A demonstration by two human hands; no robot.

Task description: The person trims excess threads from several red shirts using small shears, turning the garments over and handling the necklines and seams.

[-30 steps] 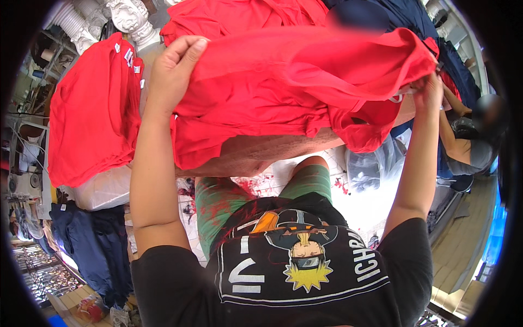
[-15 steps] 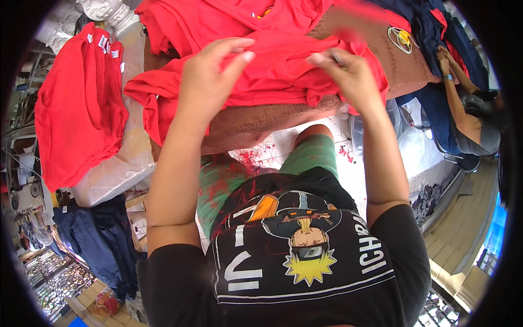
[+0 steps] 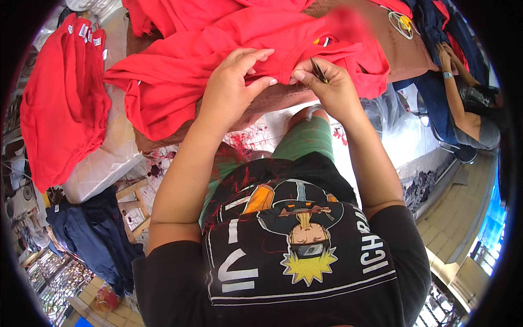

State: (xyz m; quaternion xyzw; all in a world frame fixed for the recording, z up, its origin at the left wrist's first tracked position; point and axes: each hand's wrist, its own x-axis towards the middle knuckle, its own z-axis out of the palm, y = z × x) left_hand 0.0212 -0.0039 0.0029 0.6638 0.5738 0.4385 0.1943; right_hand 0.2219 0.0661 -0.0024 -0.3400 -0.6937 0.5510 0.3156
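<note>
Red garments (image 3: 207, 49) lie bunched across the brown-covered work surface before me. My left hand (image 3: 231, 82) is at the near edge of the front garment, its thumb apart from the curved fingers and nothing seen between them. Close by, my right hand (image 3: 327, 87) has a pair of small dark thread snips (image 3: 317, 71) tucked in it, the points showing above the fingers. Its thumb and forefinger press together at the garment's edge; whether they pinch cloth or a loose thread is too small to tell.
Folded red garments (image 3: 60, 103) with white labels stack at left on a plastic-wrapped block (image 3: 117, 125). Dark blue garments (image 3: 98, 234) hang below. A coiled pale cord (image 3: 402, 23) lies at far right, near another person's hands (image 3: 447, 57). Red thread scraps (image 3: 239, 139) litter the floor.
My hands have come down and closer together at the garment's edge. The front red garment has shifted toward me on the left, and the snips now show plainly in my right hand.
</note>
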